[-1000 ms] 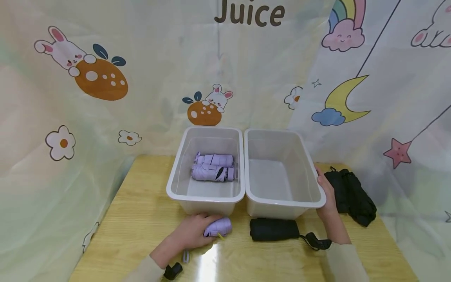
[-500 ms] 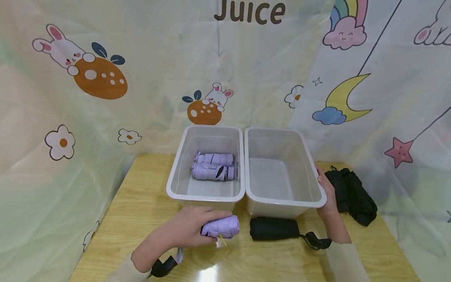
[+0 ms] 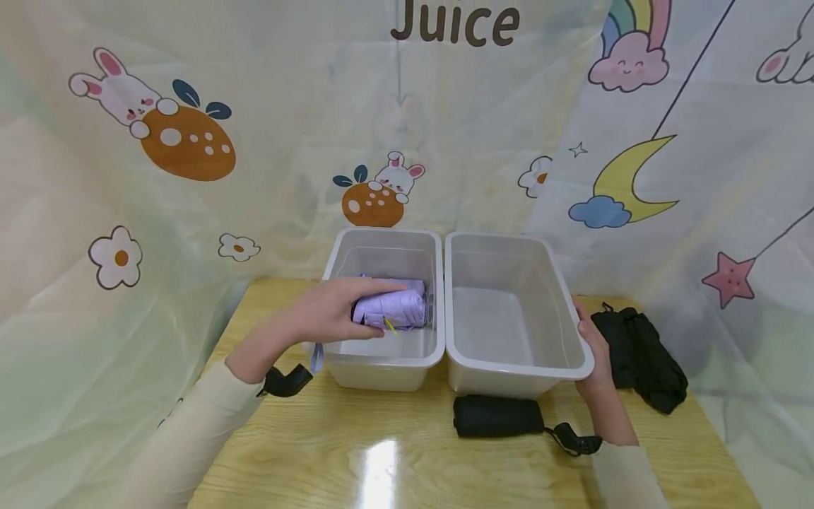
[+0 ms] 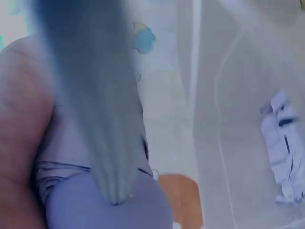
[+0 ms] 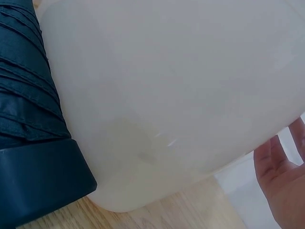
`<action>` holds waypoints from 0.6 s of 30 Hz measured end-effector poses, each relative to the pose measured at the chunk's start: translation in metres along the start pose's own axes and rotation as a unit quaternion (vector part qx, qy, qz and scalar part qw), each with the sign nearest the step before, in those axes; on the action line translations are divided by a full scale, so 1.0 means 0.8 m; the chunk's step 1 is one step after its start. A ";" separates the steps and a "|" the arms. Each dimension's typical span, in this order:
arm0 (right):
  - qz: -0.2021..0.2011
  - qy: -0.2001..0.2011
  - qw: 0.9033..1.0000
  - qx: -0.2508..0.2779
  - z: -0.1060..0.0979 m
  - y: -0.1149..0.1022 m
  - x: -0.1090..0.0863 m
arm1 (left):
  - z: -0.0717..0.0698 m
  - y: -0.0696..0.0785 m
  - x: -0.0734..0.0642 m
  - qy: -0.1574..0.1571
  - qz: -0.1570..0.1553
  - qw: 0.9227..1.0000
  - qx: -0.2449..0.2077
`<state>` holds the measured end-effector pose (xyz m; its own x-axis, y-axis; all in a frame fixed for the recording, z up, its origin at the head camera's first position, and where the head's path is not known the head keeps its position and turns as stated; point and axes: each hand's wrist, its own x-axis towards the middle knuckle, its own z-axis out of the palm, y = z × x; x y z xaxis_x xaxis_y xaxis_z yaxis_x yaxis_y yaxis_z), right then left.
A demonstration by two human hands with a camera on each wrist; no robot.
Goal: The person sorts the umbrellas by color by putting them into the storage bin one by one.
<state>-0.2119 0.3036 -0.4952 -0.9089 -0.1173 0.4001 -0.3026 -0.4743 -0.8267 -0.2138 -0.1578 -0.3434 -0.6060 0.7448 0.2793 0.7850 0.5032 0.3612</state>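
My left hand (image 3: pixel 333 307) grips a purple folded umbrella (image 3: pixel 397 309) over the left bin (image 3: pixel 381 362). A strap dangles from the umbrella's near end, and a small yellow tag hangs at its side. Other purple umbrellas (image 3: pixel 416 285) lie inside that bin, mostly hidden behind the held one. In the left wrist view the held umbrella (image 4: pixel 109 205) is close up, partly covered by a blurred strap. My right hand (image 3: pixel 596 350) rests against the outer right wall of the right bin (image 3: pixel 502 364), with fingers touching it. Nothing lies in the right bin.
In front of the right bin lies a black folded umbrella (image 3: pixel 498 416), seen closely in the right wrist view. More black folded umbrellas (image 3: pixel 639 357) lie right of my right hand. A printed cloth (image 3: pixel 286 141) hangs behind the wooden table (image 3: pixel 305 452).
My left hand has lifted the purple umbrella from the table in front of the left bin and carried it forward over that bin. The right hand stays against the right bin.
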 end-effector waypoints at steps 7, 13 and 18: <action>-0.001 0.009 1.000 -0.020 0.000 -0.002 -0.001 | -0.001 -0.053 0.051 -0.035 -0.014 0.999 0.009; 0.001 0.012 1.000 -0.025 -0.002 -0.001 -0.003 | 0.011 -0.088 0.086 -0.048 -0.034 0.997 0.040; -0.003 0.017 1.000 -0.025 -0.002 0.000 -0.004 | 0.028 -0.110 0.105 -0.074 -0.049 0.994 0.062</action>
<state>-0.2092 0.3056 -0.4969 -0.9162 -0.0839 0.3918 -0.3213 -0.4306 -0.8434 -0.3307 -0.1299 -0.3715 -0.6613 0.7418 0.1115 0.7392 0.6191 0.2653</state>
